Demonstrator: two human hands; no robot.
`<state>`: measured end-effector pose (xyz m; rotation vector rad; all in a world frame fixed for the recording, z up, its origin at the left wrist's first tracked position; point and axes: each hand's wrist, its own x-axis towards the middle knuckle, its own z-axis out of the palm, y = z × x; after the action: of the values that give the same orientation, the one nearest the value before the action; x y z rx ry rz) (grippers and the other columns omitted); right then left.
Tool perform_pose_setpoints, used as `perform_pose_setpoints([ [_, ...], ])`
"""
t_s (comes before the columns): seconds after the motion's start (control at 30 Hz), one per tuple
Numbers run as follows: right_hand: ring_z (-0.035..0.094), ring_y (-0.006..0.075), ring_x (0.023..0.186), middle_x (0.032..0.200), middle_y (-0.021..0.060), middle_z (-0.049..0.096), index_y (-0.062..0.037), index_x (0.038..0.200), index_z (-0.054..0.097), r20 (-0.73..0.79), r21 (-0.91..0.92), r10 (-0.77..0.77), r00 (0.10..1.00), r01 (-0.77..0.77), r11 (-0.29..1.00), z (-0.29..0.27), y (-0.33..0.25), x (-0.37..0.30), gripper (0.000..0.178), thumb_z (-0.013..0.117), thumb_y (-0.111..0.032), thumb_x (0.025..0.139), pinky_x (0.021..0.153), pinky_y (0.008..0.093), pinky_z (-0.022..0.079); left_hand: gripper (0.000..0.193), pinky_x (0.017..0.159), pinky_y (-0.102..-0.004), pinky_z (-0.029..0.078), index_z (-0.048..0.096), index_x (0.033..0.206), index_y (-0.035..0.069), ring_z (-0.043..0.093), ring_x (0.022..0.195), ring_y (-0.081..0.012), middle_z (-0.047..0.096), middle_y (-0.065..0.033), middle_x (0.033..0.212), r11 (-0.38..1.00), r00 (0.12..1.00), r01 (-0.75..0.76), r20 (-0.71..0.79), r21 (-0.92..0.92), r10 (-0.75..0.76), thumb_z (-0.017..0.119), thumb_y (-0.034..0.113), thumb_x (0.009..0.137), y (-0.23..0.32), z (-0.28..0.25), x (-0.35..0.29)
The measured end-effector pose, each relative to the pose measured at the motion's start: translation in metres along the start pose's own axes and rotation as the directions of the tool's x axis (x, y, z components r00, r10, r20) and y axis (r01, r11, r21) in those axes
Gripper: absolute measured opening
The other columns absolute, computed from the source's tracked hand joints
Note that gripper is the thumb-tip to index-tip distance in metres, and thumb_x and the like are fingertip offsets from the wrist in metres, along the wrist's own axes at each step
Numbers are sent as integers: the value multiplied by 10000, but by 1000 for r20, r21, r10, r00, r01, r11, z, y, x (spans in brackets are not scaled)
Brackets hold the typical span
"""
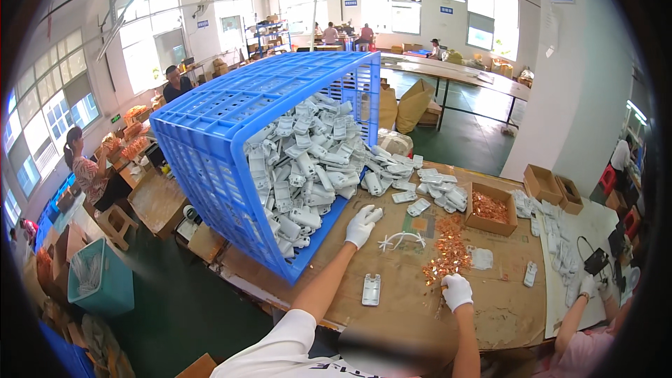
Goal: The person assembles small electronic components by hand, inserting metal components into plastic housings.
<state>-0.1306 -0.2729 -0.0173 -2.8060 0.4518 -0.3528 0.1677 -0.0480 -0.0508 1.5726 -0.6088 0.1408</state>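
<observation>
My left hand (363,226), in a white glove, is over the cardboard-covered table beside the mouth of a blue plastic crate (245,101). Its fingers are apart and hold nothing I can see. The crate lies on its side, with many white plastic housings (308,168) heaped inside and spilling out. My right hand (458,292), also gloved, is closed at the near end of a strip of loose copper-coloured metal pieces (449,248); what its fingertips hold is too small to make out. A white curved plastic part (402,239) lies between the hands. One housing (372,290) lies nearer me.
A cardboard box (491,208) of copper-coloured pieces stands beyond the strip. Another housing (530,274) lies to the right. At the adjoining table, a co-worker's gloved hands (595,285) are near a dark device (596,261). A teal bin (101,280) stands at left.
</observation>
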Motion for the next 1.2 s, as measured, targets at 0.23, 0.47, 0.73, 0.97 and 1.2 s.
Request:
perform_pose_setpoints([
  [0.23, 670, 321, 829, 858, 136, 689, -116, 822, 732, 68, 59, -31, 997, 27, 998, -6, -4, 4, 81, 715, -115, 742, 749, 447, 541, 534, 903, -303, 522, 599, 1252, 19, 667, 1043, -204, 699, -107, 1132, 996, 980, 86, 181, 0, -84, 665, -45, 726, -3, -26, -2],
  [0.47, 689, 327, 863, 883, 129, 717, -120, 836, 738, 319, -52, 216, 923, -210, 976, -23, -21, 22, 149, 735, -125, 687, 793, 418, 557, 247, 986, -349, 462, 753, 809, 124, 620, 1102, -244, 696, -62, 1120, 922, 936, -266, 306, 282, 176, 668, -53, 659, -6, -27, -2],
  [0.73, 674, 349, 873, 875, 164, 700, -90, 825, 708, 185, 15, 179, 966, -184, 983, -6, -10, 3, 157, 725, -126, 673, 798, 430, 546, 209, 1048, -330, 410, 714, 691, 88, 535, 1233, -285, 565, -149, 1341, 988, 974, -129, 199, 80, 111, 604, -86, 657, -18, -18, -4],
  [0.97, 665, 346, 827, 872, 165, 680, -86, 830, 723, 108, 181, 106, 989, -124, 976, 14, 10, 10, 135, 703, -119, 701, 788, 422, 542, 159, 980, -328, 466, 699, 902, 34, 617, 1110, -276, 646, -166, 1200, 989, 1000, 5, 9, -146, -3, 620, 16, 765, -32, -34, -3],
  [1.2, 670, 217, 741, 822, 126, 685, -45, 873, 718, -204, 630, -42, 978, 164, 759, 12, -86, 63, 126, 653, -9, 771, 681, 325, 529, 560, 882, -341, 521, 515, 1315, 35, 665, 1000, -242, 650, -162, 1180, 990, 993, 119, 17, 69, -120, 710, 56, 791, -27, -38, 2],
])
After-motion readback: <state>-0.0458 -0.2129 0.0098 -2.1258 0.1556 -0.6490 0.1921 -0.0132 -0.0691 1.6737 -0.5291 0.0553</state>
